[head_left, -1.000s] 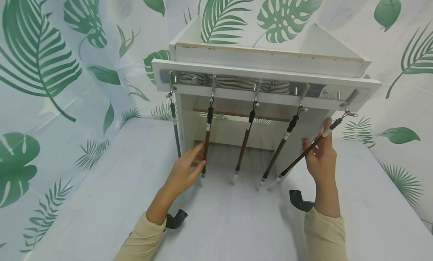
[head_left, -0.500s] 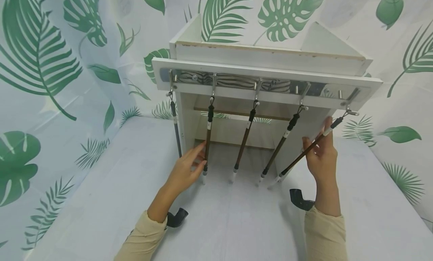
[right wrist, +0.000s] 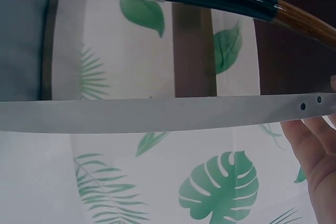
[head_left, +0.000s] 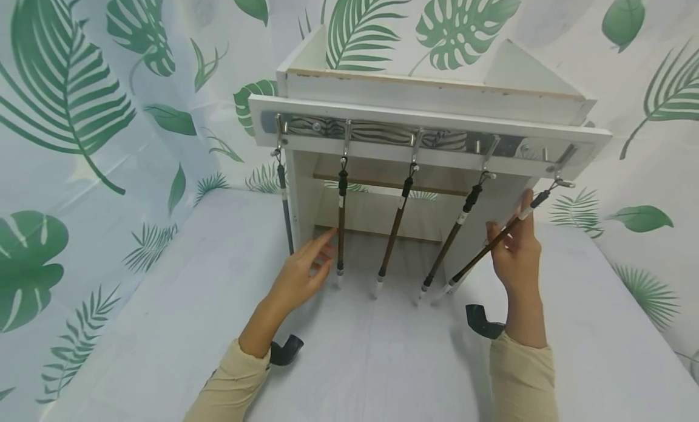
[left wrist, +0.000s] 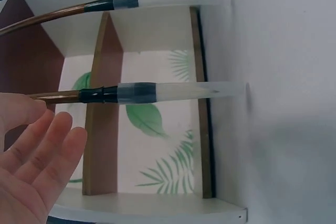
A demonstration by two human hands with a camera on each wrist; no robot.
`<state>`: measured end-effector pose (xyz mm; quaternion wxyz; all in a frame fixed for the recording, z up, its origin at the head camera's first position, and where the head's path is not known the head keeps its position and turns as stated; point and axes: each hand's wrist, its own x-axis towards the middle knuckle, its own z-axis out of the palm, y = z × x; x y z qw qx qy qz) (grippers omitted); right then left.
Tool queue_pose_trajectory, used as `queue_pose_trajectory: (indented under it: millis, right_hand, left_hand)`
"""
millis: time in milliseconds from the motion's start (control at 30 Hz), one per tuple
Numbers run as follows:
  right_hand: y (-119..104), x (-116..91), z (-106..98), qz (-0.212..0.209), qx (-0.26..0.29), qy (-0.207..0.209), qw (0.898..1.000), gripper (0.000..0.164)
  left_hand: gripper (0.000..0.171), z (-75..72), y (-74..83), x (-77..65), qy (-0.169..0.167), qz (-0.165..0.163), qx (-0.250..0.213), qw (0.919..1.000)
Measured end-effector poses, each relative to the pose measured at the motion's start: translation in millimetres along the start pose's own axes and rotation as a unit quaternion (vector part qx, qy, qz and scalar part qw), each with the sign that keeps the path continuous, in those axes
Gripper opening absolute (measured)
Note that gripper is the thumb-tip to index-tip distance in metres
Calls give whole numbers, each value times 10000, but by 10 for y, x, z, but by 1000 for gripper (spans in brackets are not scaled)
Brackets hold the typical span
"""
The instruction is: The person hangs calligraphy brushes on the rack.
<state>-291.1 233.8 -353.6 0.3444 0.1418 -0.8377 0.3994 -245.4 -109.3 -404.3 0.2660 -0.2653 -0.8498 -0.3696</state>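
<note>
Several calligraphy brushes hang by loops from metal hooks on a white rail (head_left: pixel 426 118). My left hand (head_left: pixel 295 279) is beside the second brush from the left (head_left: pixel 341 218), fingers loosely extended, fingertips right at its handle. In the left wrist view that brush (left wrist: pixel 105 95) points its pale tip to the right, past my fingers (left wrist: pixel 58 145). My right hand (head_left: pixel 517 258) holds the side panel (right wrist: pixel 157 115) of the white shelf unit, fingers (right wrist: pixel 310 145) along its outer face and thumb at the inner side. The rightmost brush (head_left: pixel 486 249) slants across in front of this hand.
The shelf unit has brown-edged boards (left wrist: pixel 102 145) inside. Its open top (head_left: pixel 437 85) rises behind the rail. Black curved pieces (head_left: pixel 286 350) show at both wrists. White cloth (head_left: pixel 377 361) covers the surface, with leaf-patterned sheets (head_left: pixel 109 88) behind and at the sides.
The second brush has swung a little to the right and hangs straighter, its handle now just beyond my left fingertips. My left hand shifted slightly right; my right hand kept its place.
</note>
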Motion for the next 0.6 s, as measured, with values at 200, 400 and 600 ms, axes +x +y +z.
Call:
queue_pose_trajectory:
  millis: [200, 400, 600]
  right_hand:
    - [75, -34, 19, 201, -225, -83, 9995, 74]
    - [158, -69, 17, 50, -404, -616, 9973, 79]
    - [42, -119, -109, -47, -951, -355, 9948, 67]
  left_hand:
    - [57, -40, 3, 60, 19, 89, 183, 9998]
    - [62, -178, 105, 100, -58, 56, 790, 9968]
    - [66, -439, 342, 96, 444, 45, 1692, 9846]
